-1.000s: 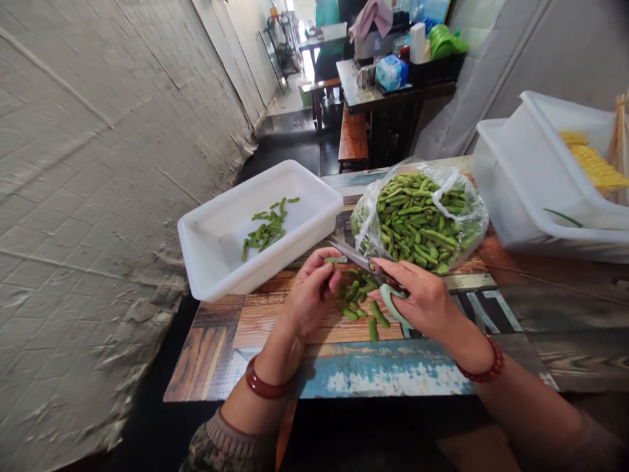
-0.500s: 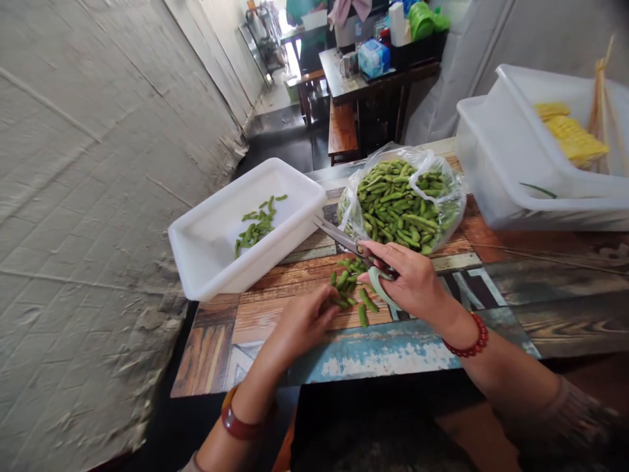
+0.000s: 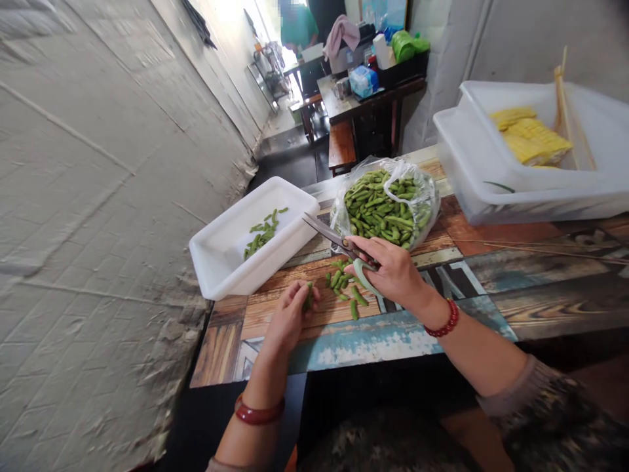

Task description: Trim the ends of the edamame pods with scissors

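My left hand (image 3: 293,313) is closed with its fingertips pinching a green edamame pod (image 3: 308,298), held just above the tabletop. My right hand (image 3: 393,270) grips a pair of scissors (image 3: 328,231) by pale green handles, the dark blades pointing up and left toward the white tub. Between the hands lies a small heap of loose edamame pods (image 3: 340,280) on the wood-patterned table (image 3: 275,295). Behind the scissors, a clear plastic bag (image 3: 426,213) bulges with many pods. At the left stands a white tub (image 3: 221,246) with several pods on its floor.
Two stacked white tubs (image 3: 457,147) stand at the right, the upper one holding yellow corn (image 3: 533,139). Thin sticks (image 3: 555,249) lie on the table before them. A rough wall (image 3: 98,229) runs along the left. Farther back are a bench (image 3: 343,145), another table and a person (image 3: 299,27).
My left hand has drawn left from the loose heap with a pod in its fingers. My right hand still holds the scissors. The camera view has shifted slightly.
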Motion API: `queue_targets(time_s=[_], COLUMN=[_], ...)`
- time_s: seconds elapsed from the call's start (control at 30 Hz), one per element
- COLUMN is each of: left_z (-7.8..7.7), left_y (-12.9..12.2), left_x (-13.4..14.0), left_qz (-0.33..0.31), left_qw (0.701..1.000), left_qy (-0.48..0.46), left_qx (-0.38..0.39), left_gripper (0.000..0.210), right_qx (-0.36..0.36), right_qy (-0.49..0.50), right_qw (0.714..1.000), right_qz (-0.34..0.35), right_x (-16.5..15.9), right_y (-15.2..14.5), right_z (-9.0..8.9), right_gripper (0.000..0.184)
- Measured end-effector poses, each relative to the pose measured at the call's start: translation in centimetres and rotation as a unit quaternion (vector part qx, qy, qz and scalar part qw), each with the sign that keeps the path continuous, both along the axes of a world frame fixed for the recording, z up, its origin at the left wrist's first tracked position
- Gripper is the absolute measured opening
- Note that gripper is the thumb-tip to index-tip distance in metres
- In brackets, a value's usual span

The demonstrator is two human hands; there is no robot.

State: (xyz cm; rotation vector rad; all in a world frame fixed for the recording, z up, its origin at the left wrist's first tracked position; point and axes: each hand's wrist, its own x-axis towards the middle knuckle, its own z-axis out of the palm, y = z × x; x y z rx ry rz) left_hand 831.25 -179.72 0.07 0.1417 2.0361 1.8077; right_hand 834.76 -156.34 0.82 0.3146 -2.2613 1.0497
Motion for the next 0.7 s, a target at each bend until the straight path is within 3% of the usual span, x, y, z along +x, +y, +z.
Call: queue_targets(time_s=[0.1,0.2,0.27,0.37,0.5,0.6,0.7], left_z=[0.3,0.3,0.1,-0.6,-1.5,-1.7,-1.4], left_y=[0.3,1.0,1.6,2.2,2.8,3.1,3.0], left_x=[0.2,0.5,0.7,0.9,1.1,1.0,1.1], left_qz=[0.022,0.013,-0.004,-0.058,-0.112,-0.133,-0.114], left_qw=[0.987,0.985,0.993,0.995,0.946,0.917,0.922], left_qy=[-0.114,-0.116,-0.078,0.056,0.213,0.275,0.286], left_qx=[0.110,0.127,0.087,-0.052,-0.218,-0.258,-0.235], left_gripper=[0.026,0.026,0.026,0.018,0.015,0.009,0.009], right_qx=[-0.009,-0.015,-0.018,-0.016,-0.015,-0.020,-0.019], right_qy=[-0.003,-0.004,-0.001,0.005,0.010,0.012,0.015], right_qw=[1.000,1.000,1.000,1.000,1.000,1.000,1.000], right_qz=[-0.002,0.002,0.003,0.005,0.006,0.010,0.012], right_x=[0.1,0.2,0.3,0.4,0.4,0.4,0.3], right_y=[0.1,0.1,0.1,0.2,0.2,0.2,0.1], right_z=[0.1,0.3,0.4,0.6,0.6,0.5,0.5], right_gripper=[0.042,0.043,0.042,0.040,0.038,0.039,0.039])
